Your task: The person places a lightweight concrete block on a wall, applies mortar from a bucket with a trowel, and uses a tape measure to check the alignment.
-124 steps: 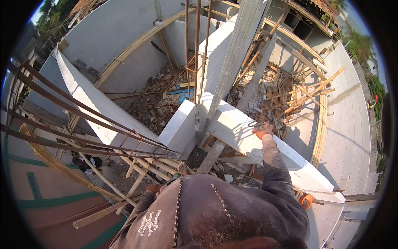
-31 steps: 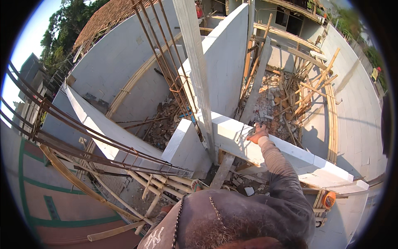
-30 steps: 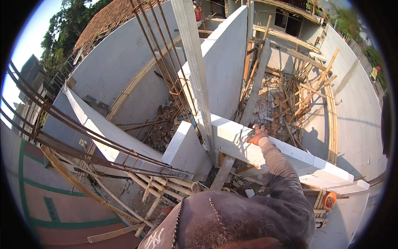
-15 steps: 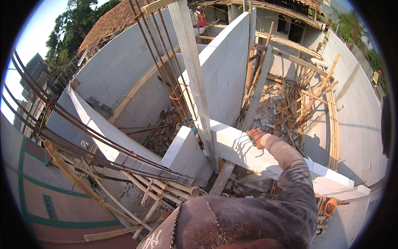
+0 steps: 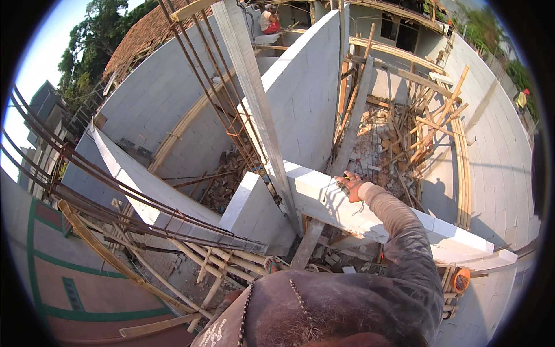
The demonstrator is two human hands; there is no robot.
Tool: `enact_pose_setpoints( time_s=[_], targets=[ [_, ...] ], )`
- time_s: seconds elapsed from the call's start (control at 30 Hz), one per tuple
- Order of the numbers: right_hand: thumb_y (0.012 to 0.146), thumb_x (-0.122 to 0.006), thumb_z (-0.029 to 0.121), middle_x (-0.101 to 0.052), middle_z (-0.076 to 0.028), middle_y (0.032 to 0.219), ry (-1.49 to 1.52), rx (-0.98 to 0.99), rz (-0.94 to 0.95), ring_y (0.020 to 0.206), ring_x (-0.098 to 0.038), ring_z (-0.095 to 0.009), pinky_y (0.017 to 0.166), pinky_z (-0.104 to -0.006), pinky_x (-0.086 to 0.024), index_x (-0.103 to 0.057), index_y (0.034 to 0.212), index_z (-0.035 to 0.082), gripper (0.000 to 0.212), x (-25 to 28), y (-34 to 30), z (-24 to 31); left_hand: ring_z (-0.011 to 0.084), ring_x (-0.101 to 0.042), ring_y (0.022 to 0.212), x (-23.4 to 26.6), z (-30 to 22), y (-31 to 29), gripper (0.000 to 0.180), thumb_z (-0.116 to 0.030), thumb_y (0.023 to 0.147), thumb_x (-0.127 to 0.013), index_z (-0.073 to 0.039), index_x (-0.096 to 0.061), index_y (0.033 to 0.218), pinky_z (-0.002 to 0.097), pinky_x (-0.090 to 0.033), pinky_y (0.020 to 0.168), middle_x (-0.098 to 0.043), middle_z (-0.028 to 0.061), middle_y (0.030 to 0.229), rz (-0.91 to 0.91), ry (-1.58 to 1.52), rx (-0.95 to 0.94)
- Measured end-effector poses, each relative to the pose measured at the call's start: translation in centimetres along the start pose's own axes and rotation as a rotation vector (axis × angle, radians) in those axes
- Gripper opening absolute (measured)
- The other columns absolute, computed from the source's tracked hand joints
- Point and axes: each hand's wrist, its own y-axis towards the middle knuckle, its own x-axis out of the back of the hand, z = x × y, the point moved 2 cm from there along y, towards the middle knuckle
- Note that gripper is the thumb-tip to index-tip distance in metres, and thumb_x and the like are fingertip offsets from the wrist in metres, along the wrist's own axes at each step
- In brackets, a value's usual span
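Observation:
My right hand (image 5: 351, 187) reaches forward over the top edge of a low wall of white blocks (image 5: 315, 184). Its fingers are bent around something small and dark that I cannot make out, and a thin dark strand hangs beside the palm. Shadows of the hand fall on the block face. To the left of the hand, a tall pale timber post (image 5: 254, 98) rises against the wall's end. My left hand does not show clearly; the body and dark sleeve fill the lower edge.
Bent steel rebar (image 5: 115, 188) crosses the left side, and upright rebar (image 5: 217, 75) stands behind the post. Bamboo poles (image 5: 214, 263) lie at lower left. Rubble (image 5: 378, 136) covers the ground beyond the wall. An orange bucket (image 5: 461, 280) hangs lower right. A person (image 5: 269, 21) sits far off.
My right hand has shifted slightly left and up along the wall top, its fingers more bent. The whole view has moved a little; the distant seated person now shows more fully.

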Motion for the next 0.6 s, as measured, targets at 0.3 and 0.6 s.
enact_pose_setpoints(
  time_s=[0.3,0.6],
  targets=[
    [0.076,-0.081,0.039,-0.018,-0.023,0.161,0.346,-0.284,-0.174,0.147,-0.023,-0.043,0.118,-0.0445,-0.032,-0.024,0.156,0.016,0.102,-0.5,-0.4,0.2,0.0326,-0.065,0.111,-0.7,-0.5,0.3,0.039,-0.045,0.093,-0.049,-0.024,-0.061,0.124,0.0480,-0.052,0.090,-0.068,0.0125,0.120,-0.012,0.011,-0.025],
    [0.074,-0.080,0.026,-0.025,-0.012,0.161,0.319,-0.146,-0.241,0.142,-0.029,-0.045,0.118,-0.0452,-0.033,-0.032,0.153,0.025,0.092,-2.0,0.4,-0.5,0.0328,-0.065,0.111,-0.2,0.0,0.7,0.039,-0.044,0.093,-0.049,-0.025,-0.060,0.125,0.0481,-0.052,0.090,-0.068,0.0130,0.119,0.001,0.054,-0.101]
  ],
)
